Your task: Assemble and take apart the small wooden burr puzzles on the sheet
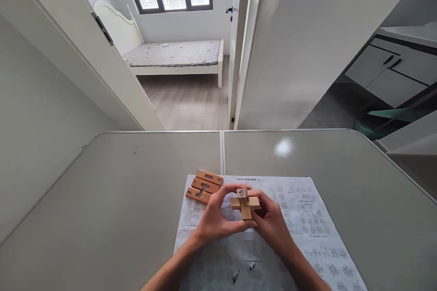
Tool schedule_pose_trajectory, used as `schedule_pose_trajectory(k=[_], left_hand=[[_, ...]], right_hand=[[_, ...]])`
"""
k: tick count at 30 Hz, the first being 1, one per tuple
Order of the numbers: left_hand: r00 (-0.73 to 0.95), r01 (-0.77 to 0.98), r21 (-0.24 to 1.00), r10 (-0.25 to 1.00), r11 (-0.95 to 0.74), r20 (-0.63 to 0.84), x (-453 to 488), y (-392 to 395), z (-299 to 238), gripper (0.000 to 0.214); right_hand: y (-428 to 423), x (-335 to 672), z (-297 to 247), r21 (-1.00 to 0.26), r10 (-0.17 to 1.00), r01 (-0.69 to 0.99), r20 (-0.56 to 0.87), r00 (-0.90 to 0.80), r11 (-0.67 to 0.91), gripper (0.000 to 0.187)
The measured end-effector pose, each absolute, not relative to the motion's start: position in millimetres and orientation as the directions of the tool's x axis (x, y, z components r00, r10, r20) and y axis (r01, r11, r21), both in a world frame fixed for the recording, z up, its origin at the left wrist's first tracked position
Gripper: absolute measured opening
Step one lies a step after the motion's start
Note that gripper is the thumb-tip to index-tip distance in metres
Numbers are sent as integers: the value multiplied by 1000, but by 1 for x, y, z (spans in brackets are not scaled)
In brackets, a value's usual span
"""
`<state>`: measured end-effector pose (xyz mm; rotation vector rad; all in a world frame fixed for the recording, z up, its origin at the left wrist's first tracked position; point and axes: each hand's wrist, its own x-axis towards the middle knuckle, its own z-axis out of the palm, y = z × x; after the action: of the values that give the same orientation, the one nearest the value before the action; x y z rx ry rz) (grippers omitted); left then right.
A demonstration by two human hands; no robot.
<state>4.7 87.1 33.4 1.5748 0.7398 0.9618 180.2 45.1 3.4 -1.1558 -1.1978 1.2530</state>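
Note:
Between my two hands, above the printed sheet (307, 218), is a wooden burr puzzle (246, 209) of pale interlocking bars. One bar end facing up bears a dark handwritten mark. My left hand (220, 216) grips it from the left, thumb low and fingers over the far side. My right hand (271, 218) holds its right side, with some fingertips hidden behind the bars. Just beyond my left hand, several reddish-brown notched wooden pieces (205, 183) lie side by side on the sheet's upper left corner, with numbers written on them.
The grey table (102, 218) has a seam down its middle and a raised metal edge. Small dark specks or scraps (235, 276) show on the sheet's lower part. Past the table are a doorway, a bed (177, 54) and a white cabinet (392, 70).

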Motion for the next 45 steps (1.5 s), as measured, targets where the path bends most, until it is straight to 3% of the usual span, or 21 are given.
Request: schedule_pose_trajectory(k=[14, 22, 27, 32, 38, 45], left_hand=[[474, -79, 995, 876, -64, 94, 2, 88, 35, 59], [508, -61, 995, 856, -79, 99, 3, 87, 39, 60], [547, -152, 988, 831, -26, 106, 2, 88, 34, 64], [583, -299, 948, 808, 110, 90, 0, 89, 29, 66], [617, -269, 960, 779, 82, 107, 1, 90, 30, 69], [627, -251, 967, 768, 41, 130, 1, 91, 28, 71]], right_hand=[[44, 179, 3, -999, 999, -30, -34, -34, -35, 39], [43, 178, 3, -1000, 998, -12, -20, -54, -21, 50], [45, 187, 12, -969, 978, -225, -59, -202, -105, 49], [46, 195, 14, -824, 893, -499, -21, -450, -270, 71], [47, 194, 7, -793, 915, -536, -64, -399, -289, 61], [45, 193, 5, -830, 927, -477, -119, -356, -290, 70]])
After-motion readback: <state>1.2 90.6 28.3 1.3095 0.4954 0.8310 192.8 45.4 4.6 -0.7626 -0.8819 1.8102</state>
